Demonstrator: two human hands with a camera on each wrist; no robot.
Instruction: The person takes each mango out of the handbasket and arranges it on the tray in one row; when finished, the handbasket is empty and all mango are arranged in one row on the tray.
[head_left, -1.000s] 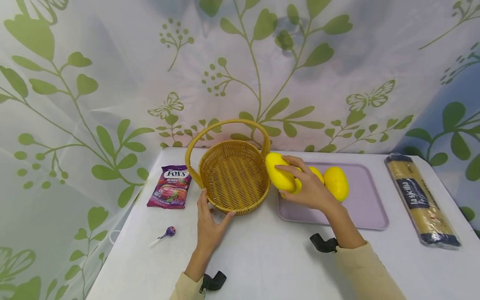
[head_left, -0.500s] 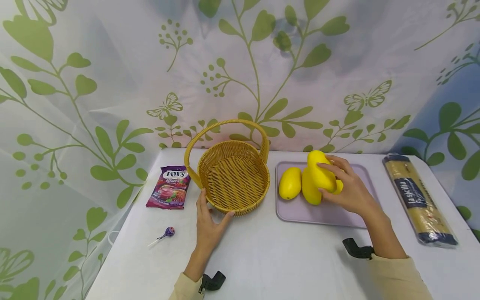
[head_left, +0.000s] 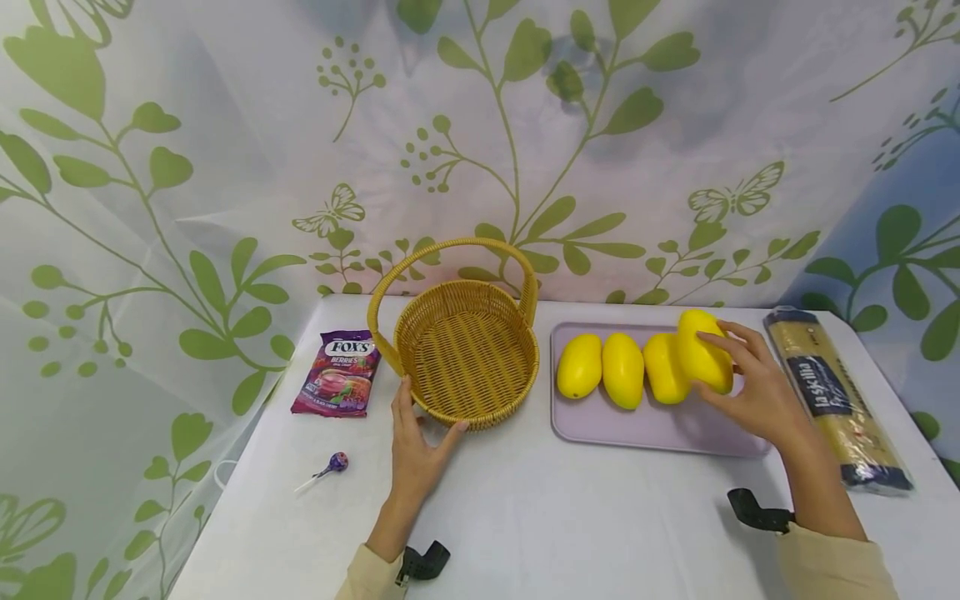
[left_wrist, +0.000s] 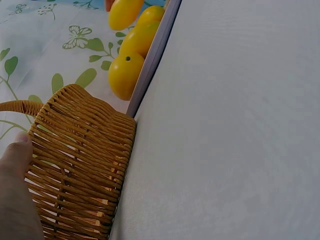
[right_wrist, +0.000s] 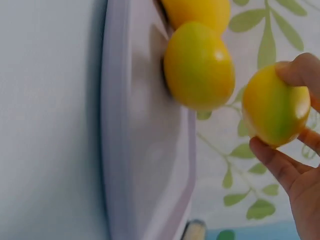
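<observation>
My right hand (head_left: 761, 400) pinches a yellow mango (head_left: 705, 352) between thumb and fingers, above the right part of the lilac tray (head_left: 637, 429). In the right wrist view this mango (right_wrist: 275, 107) shows a greenish streak and hangs apart from the nearest one on the tray. Three other mangoes (head_left: 622, 371) lie side by side on the tray; the held one overlaps the rightmost in the head view. My left hand (head_left: 420, 454) rests against the near left rim of a woven basket (head_left: 472, 367), fingers spread. Its thumb (left_wrist: 17, 147) touches the rim in the left wrist view.
A purple candy bag (head_left: 337, 373) lies left of the basket, with a lollipop (head_left: 337, 462) nearer me. Right of the tray is a pasta packet (head_left: 825, 375). The basket's tall handle (head_left: 465, 243) arches over it. A leaf-patterned curtain (head_left: 480, 125) hangs behind the table.
My right hand has carried the mango rightwards, from beside the basket across the tray, uncovering the mangoes on the tray. My left hand and the basket have stayed put.
</observation>
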